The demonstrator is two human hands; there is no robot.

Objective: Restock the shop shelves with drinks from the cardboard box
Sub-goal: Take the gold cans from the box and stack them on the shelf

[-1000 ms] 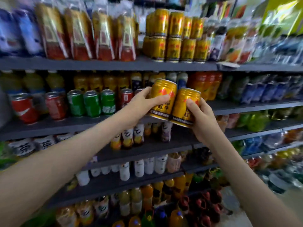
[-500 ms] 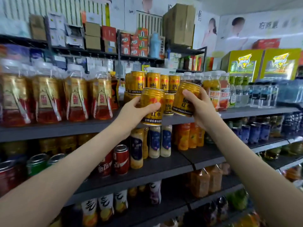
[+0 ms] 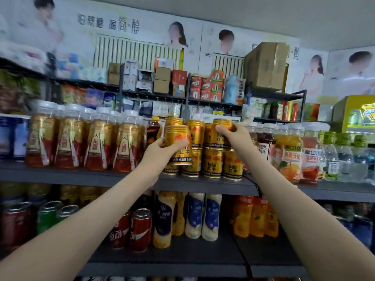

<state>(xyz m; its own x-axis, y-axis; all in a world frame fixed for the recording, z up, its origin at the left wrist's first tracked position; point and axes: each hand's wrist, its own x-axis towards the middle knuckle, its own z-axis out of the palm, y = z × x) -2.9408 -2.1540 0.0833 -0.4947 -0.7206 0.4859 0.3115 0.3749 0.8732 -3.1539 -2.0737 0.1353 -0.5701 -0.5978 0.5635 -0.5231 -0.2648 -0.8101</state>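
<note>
Here, hands [image 3: 162, 150] hold cans [image 3: 178, 138] near shelf [image 3: 81, 177] edge.

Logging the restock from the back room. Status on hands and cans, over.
Left hand grips gold can, in front of the stacked gold cans. Right hand grips second gold can at the upper tier. Stack two tiers high on shelf, crowding the spot.
</note>
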